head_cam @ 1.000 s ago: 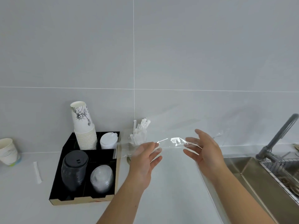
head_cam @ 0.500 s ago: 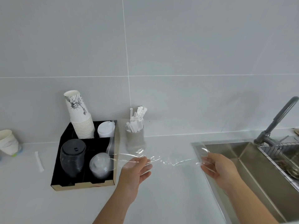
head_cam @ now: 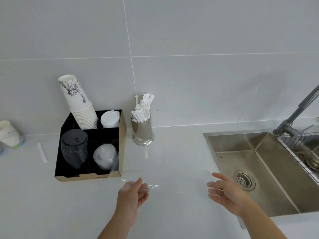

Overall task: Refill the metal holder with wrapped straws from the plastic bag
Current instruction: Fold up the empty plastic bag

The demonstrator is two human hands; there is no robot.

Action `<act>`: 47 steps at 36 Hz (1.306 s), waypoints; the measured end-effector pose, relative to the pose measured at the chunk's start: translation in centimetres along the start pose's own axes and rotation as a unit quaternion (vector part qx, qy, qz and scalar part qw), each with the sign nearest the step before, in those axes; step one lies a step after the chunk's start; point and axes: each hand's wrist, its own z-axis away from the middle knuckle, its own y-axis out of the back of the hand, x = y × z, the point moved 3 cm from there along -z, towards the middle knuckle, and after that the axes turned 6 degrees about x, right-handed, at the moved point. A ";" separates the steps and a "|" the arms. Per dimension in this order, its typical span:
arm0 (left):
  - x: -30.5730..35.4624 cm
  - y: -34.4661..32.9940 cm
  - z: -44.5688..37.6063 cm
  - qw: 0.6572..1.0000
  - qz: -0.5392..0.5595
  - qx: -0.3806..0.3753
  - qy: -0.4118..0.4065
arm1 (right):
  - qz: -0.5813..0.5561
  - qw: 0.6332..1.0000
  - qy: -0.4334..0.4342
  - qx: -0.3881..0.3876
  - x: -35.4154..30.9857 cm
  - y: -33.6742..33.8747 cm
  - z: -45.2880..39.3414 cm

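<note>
The metal holder (head_cam: 142, 131) stands on the counter against the wall, packed with white wrapped straws (head_cam: 142, 109). Well in front of it, a clear plastic bag (head_cam: 172, 180) with no straws visible inside is stretched flat just above the counter between both hands. My left hand (head_cam: 133, 192) pinches its left end. My right hand (head_cam: 224, 189) holds the right end with fingers loosely curled, close to the sink's edge.
A black cardboard tray (head_cam: 121, 145) left of the holder carries stacked paper cups (head_cam: 79, 104) and lids. One wrapped straw (head_cam: 42, 153) lies on the counter further left, near a paper cup (head_cam: 9, 133). A steel sink (head_cam: 259, 163) with a faucet (head_cam: 296, 112) is on the right.
Both hands have brought the clear bag down from in front of the holder to just above the counter, moving toward me. The view has tilted down.
</note>
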 end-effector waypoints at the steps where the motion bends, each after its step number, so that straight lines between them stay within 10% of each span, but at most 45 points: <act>1: -0.4 0.1 0.1 1.000 -0.007 -0.004 0.003 | 0.030 0.999 -0.011 -0.005 0.4 0.2 0.0; 24: -6.6 4.0 0.2 0.983 0.115 0.005 0.145 | 0.074 0.993 -0.088 0.017 4.9 -2.1 -2.2; 34: -11.6 -2.3 6.9 0.966 0.001 -0.154 0.206 | -0.048 0.991 -0.121 -0.025 7.9 -4.2 -0.2; 47: -13.1 -0.3 8.0 0.961 -0.084 -0.156 0.211 | 0.038 0.993 -0.106 0.044 7.9 -3.8 -0.9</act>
